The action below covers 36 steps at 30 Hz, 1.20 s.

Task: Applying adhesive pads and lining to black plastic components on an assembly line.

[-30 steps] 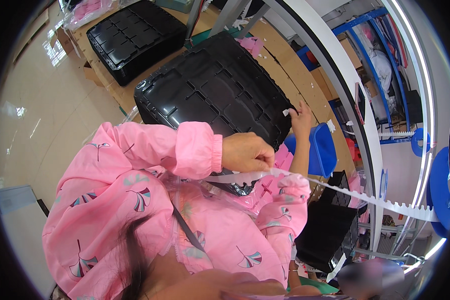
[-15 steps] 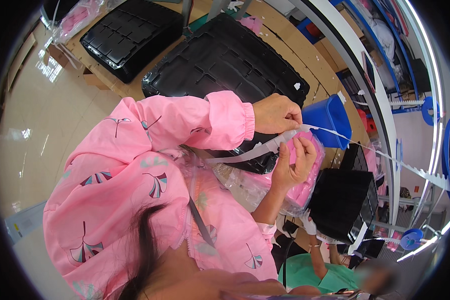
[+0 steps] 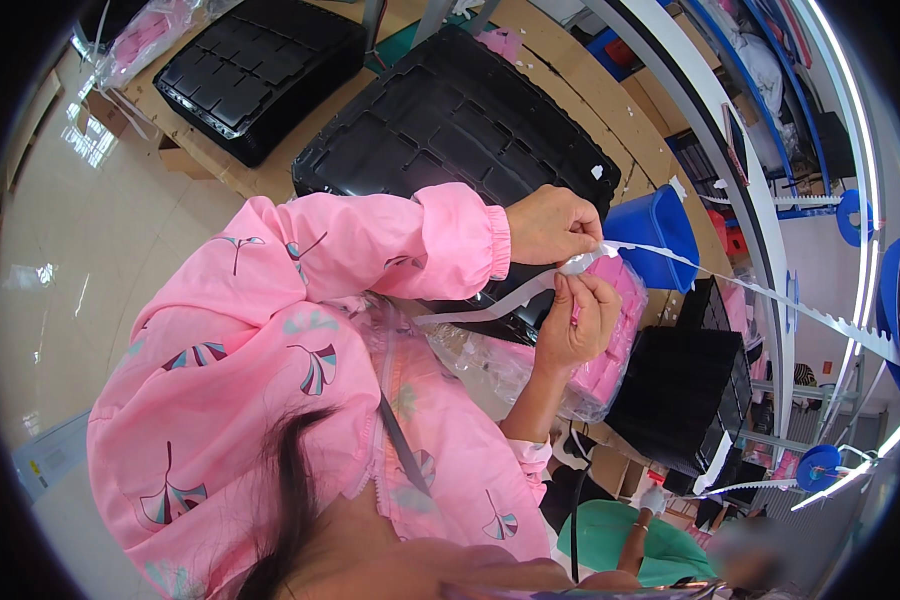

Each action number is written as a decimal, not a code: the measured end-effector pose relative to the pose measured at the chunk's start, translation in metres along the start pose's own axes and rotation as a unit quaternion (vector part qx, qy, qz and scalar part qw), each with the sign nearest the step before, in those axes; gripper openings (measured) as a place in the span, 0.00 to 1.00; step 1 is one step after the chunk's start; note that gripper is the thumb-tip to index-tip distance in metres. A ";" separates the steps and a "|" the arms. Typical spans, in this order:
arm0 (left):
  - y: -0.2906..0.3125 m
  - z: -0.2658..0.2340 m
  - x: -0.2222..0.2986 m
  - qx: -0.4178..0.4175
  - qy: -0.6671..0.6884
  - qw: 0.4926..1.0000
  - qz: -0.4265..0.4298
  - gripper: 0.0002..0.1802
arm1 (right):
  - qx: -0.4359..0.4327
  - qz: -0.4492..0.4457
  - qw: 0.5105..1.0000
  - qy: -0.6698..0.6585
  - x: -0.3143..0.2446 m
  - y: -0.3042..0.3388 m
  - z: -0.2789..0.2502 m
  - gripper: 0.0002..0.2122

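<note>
My left hand (image 3: 558,226) pinches a white strip (image 3: 510,302) between thumb and fingers. Just below it, my right hand (image 3: 580,322) has its fingers curled in, thumb and forefinger closed at the strip. Between the two hands the strip is bent and crumpled. One length of it sags toward my lap; the other stretches to the right as a toothed ribbon toward blue reels. Under my right hand lies a clear plastic bag (image 3: 625,345) of pink pieces, partly hidden.
A large black tray (image 3: 450,120) lies beyond my left forearm, with another black tray (image 3: 260,75) farther left. A blue bin (image 3: 655,235) stands right of my hands, near a black crate (image 3: 675,395). A co-worker in a green top (image 3: 620,545) is at lower right.
My right hand has curled its fingers and closed at the strip, which is now more bent. My left hand stays nearly in place. The co-worker's gloved hand has moved away from the black crate.
</note>
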<state>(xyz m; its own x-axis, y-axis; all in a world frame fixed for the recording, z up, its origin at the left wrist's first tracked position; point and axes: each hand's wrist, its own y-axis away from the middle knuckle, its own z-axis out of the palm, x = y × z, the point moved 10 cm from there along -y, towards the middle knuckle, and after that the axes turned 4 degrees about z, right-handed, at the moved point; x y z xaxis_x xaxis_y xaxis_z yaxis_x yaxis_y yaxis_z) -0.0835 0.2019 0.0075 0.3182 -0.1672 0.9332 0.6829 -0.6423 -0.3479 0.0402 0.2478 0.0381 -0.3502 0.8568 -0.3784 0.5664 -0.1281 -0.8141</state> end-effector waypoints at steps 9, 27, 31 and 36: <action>0.017 -0.023 0.032 0.002 -0.017 0.995 0.096 0.10 | 0.002 0.195 0.978 -0.072 0.080 -0.041 0.013 0.04; 0.068 -0.020 0.072 -0.117 -0.045 0.986 0.107 0.09 | -0.521 -0.025 0.845 -0.119 0.049 -0.142 0.375 0.05; 0.068 -0.029 0.072 -0.100 -0.055 0.989 0.095 0.09 | -0.561 -0.068 0.823 -0.060 0.043 -0.140 0.398 0.04; 0.065 -0.038 0.067 -0.073 -0.049 0.992 0.087 0.09 | -0.588 -0.077 0.804 -0.035 0.045 -0.134 0.412 0.04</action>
<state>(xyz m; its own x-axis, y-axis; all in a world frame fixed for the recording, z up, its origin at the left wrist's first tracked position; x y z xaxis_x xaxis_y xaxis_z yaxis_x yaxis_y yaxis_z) -0.0430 0.1207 0.0505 0.4909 -0.2158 0.8441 0.5118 -0.7126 -0.4798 -0.3591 0.0975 -0.0510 -0.5019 0.7816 -0.3704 0.8118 0.5735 0.1102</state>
